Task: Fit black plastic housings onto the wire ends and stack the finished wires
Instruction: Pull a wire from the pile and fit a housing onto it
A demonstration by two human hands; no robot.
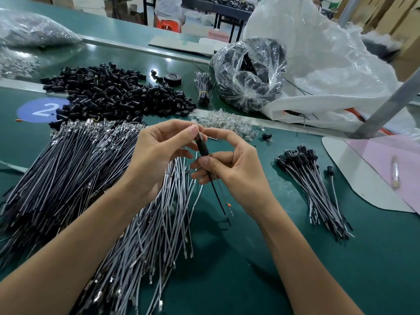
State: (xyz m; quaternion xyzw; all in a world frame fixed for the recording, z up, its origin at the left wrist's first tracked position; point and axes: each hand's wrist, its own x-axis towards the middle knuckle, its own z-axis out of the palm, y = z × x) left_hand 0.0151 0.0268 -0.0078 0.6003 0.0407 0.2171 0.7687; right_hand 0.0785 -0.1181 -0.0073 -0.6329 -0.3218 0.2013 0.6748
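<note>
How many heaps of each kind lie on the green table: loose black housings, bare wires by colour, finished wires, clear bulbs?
Loose black housings: 1
Black bare wires: 1
Grey bare wires: 1
Finished wires: 1
Clear bulbs: 1
Total: 5

The table (250, 264) is dark green. Upper left, the housings heap (118, 96) is glossy black, the disc (34, 111) blue with a white numeral. Lower-left wires (68, 169) are black and pale grey.

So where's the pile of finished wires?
In the head view, the small stack of finished grey wires with black plastic housings lies on the green table, right of the right hand, beside the white sheet.
</note>
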